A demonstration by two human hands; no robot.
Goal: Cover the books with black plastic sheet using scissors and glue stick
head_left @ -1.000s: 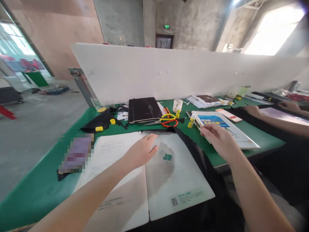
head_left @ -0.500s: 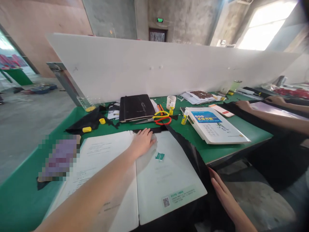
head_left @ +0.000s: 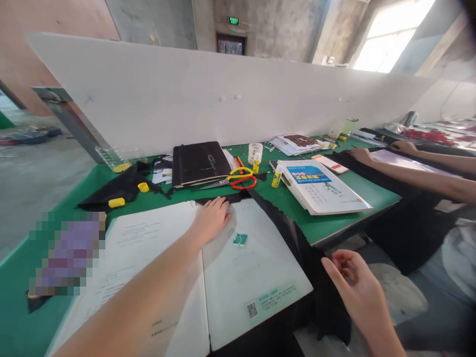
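Observation:
My left hand (head_left: 210, 220) lies flat near the top of the open book (head_left: 152, 248), its fingers stretched over the inner edge of the pale green cover page (head_left: 256, 277). Beneath the book lies a black cloth (head_left: 329, 297), which shows along the right and bottom sides and hangs past the table's front edge. My right hand (head_left: 360, 292) is raised just right of the cloth's edge, thumb apart from loosely curled fingers. Nothing shows in it; whether the thumb touches the cloth is unclear.
Beyond the book are scissors (head_left: 241, 179), glue sticks (head_left: 276, 176), a black-covered book (head_left: 201, 163) and a clear cup (head_left: 255, 152). A blue-and-white book (head_left: 327, 191) lies to the right. Yellow caps (head_left: 116, 202) and black scraps (head_left: 115, 191) sit left. Another person's arms (head_left: 416, 173) work at the far right.
My right hand has lifted off the cloth's right edge, turned over and curled its fingers. The cloth's right side hangs lower. My left hand stays on the book; the view has shifted slightly.

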